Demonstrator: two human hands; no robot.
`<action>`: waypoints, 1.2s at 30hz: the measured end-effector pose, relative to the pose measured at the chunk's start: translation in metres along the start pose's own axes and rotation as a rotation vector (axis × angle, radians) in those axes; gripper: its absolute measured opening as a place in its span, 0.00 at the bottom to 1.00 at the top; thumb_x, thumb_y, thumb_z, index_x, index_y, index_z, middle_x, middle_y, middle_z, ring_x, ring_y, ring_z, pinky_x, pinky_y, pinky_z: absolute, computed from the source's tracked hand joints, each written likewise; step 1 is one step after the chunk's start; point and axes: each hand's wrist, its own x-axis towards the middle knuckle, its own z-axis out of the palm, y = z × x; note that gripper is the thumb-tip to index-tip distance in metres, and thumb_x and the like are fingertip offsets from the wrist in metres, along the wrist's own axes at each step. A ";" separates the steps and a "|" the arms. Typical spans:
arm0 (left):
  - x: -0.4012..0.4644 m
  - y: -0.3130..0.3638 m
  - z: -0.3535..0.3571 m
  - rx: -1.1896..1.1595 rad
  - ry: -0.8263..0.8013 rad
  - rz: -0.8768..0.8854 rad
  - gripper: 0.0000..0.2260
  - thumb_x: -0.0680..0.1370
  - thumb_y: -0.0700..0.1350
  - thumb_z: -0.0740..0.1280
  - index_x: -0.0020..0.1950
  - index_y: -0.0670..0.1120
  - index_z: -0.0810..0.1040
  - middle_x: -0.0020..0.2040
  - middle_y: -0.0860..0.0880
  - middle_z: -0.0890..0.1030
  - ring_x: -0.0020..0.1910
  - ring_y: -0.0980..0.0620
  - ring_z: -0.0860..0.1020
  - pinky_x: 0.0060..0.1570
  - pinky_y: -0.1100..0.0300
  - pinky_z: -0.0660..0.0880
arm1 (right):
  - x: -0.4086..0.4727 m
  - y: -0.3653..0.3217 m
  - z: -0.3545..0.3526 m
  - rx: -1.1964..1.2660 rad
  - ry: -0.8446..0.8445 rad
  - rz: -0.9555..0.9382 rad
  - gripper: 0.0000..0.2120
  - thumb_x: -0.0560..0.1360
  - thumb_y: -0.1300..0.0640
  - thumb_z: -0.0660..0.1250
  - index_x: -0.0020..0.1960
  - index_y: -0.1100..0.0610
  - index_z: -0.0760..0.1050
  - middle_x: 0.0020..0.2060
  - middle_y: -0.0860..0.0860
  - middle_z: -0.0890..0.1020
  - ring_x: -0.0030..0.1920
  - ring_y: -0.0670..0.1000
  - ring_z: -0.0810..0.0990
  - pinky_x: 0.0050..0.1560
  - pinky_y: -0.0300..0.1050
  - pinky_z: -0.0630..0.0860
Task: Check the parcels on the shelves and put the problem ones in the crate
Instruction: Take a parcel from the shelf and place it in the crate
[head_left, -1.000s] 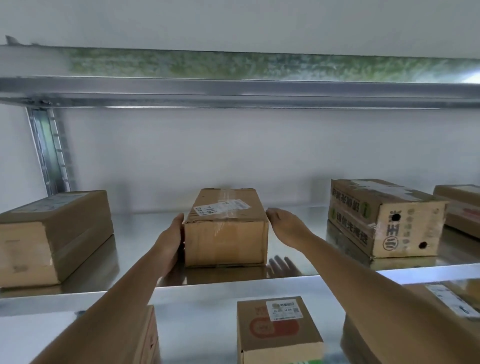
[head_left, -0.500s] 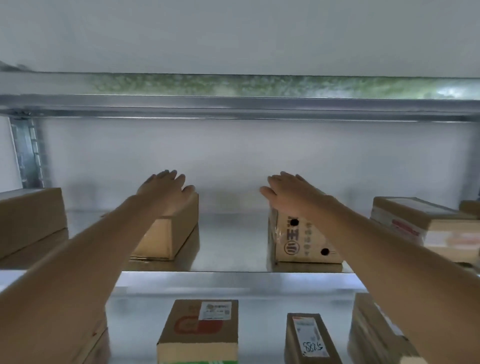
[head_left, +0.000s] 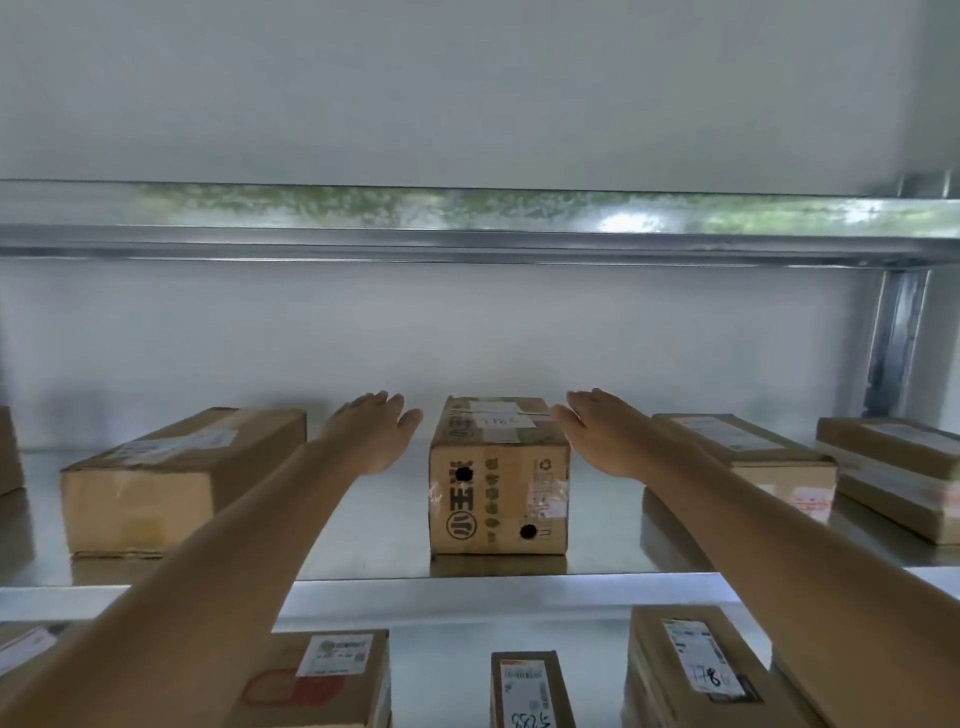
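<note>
left hand (head_left: 375, 434): fingers straight, palm turned inward, just left of the box (head_left: 497, 486), not touching | right hand (head_left: 605, 434): fingers straight, palm inward, at box's upper right edge, contact unclear | both forearms bare, stretched forward

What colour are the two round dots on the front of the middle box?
Black, on the brown cardboard middle box, seen in the head view.

On the grey metal shelf (head_left: 363, 540), a printed brown cardboard box (head_left: 497, 499) stands in the middle between the left hand (head_left: 375, 431) and right hand (head_left: 608, 434). A long brown cardboard parcel (head_left: 171, 483) lies left; two flat cardboard parcels (head_left: 748, 452) lie right.
</note>
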 end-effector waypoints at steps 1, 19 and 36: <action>-0.001 0.004 0.002 0.029 -0.009 0.007 0.27 0.88 0.56 0.45 0.85 0.45 0.55 0.85 0.44 0.56 0.84 0.45 0.54 0.81 0.49 0.54 | 0.002 0.002 0.001 -0.002 -0.008 -0.008 0.14 0.87 0.49 0.46 0.52 0.55 0.64 0.46 0.51 0.70 0.52 0.54 0.70 0.51 0.50 0.68; -0.029 0.011 0.088 -1.357 -0.379 -0.182 0.31 0.78 0.74 0.56 0.69 0.54 0.76 0.57 0.44 0.87 0.60 0.45 0.84 0.61 0.50 0.79 | -0.021 -0.012 0.096 1.532 -0.219 0.506 0.30 0.80 0.29 0.53 0.62 0.50 0.78 0.49 0.55 0.88 0.51 0.56 0.86 0.50 0.47 0.80; -0.041 -0.022 0.109 -1.622 -0.513 0.273 0.35 0.77 0.48 0.74 0.82 0.54 0.64 0.78 0.39 0.70 0.77 0.36 0.69 0.80 0.37 0.58 | -0.022 0.010 0.137 1.890 -0.107 0.232 0.29 0.82 0.44 0.63 0.79 0.53 0.64 0.70 0.65 0.76 0.69 0.69 0.76 0.70 0.69 0.72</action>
